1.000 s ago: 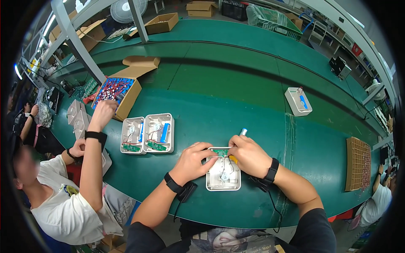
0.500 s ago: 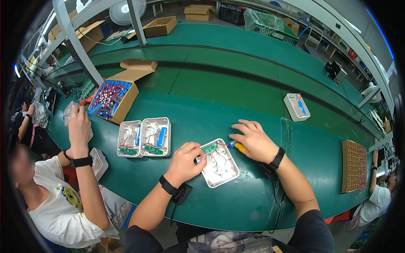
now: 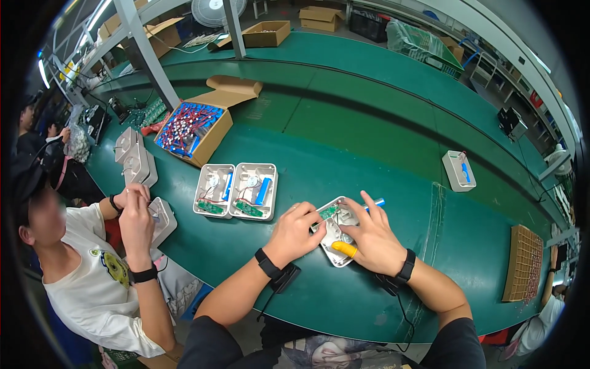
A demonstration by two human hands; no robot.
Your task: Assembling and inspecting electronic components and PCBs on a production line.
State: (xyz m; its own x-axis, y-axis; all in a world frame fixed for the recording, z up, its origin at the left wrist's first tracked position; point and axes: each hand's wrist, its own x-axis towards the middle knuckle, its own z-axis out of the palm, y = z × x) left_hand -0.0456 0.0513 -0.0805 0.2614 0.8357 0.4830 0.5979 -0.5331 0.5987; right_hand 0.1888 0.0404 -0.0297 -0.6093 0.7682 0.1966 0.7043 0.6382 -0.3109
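In front of me lies a small open white plastic case [image 3: 330,251] with a green circuit board [image 3: 330,213] and thin wires inside. My left hand [image 3: 296,232] grips its left side, thumb and fingers bent over the edge by the board. Over the right part of the case, my right hand [image 3: 379,245] has its fingers spread; one digit wears a yellow finger cot [image 3: 344,248] and dips toward the inside. Just past my right fingertips a blue cylindrical battery [image 3: 376,203] shows, partly hidden by the hand.
Two filled cases [image 3: 255,192] stand side by side to the left. Behind them is a carton [image 3: 212,140] of blue batteries. Another case [image 3: 459,171] stands far right, near a gridded cardboard tray [image 3: 521,264]. A co-worker [image 3: 92,270] handles cases at left.
My right hand has moved from beyond the case's far right corner to over its inside. The left hand stays at the case's edge. The whole view has shifted rightward.
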